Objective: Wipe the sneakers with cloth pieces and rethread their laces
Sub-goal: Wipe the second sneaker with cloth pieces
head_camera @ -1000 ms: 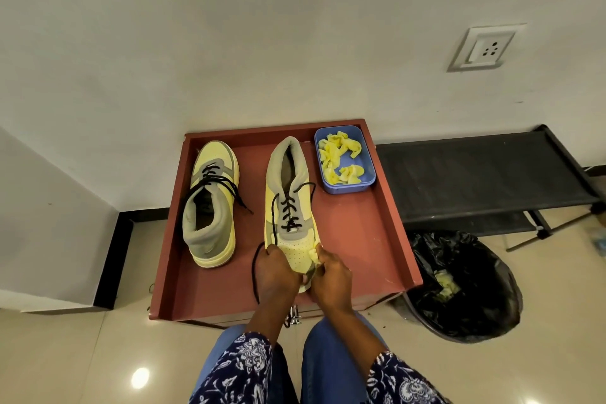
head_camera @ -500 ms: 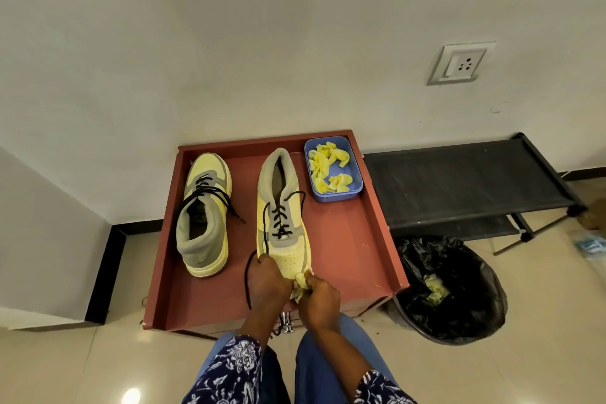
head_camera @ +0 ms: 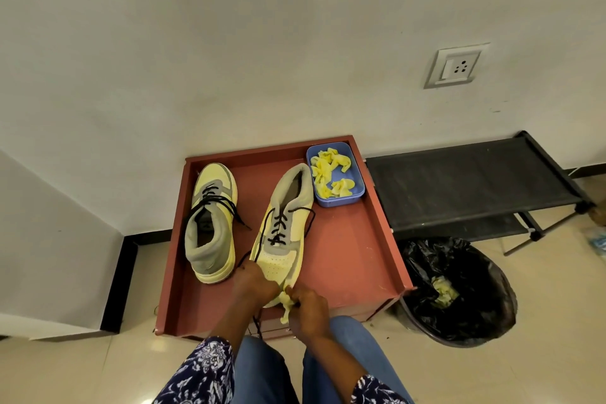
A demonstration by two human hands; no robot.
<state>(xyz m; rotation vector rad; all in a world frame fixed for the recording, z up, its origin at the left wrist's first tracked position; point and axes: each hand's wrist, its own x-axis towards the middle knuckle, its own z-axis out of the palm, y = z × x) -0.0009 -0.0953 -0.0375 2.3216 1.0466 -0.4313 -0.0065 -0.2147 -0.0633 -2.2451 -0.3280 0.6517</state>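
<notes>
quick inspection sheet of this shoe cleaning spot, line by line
surface: red tray on a tiled floor, against the wall
job's things: one sneaker laced, toe to the wall; second sneaker under work, laces loose; blue tub of yellow cloth pieces
clutter: nothing seen
grippers: left hand holds the second sneaker's toe; right hand pinches a yellow cloth at the toe
cables: nothing seen
surroundings: black rack, lined bin with used cloths, wall socket
</notes>
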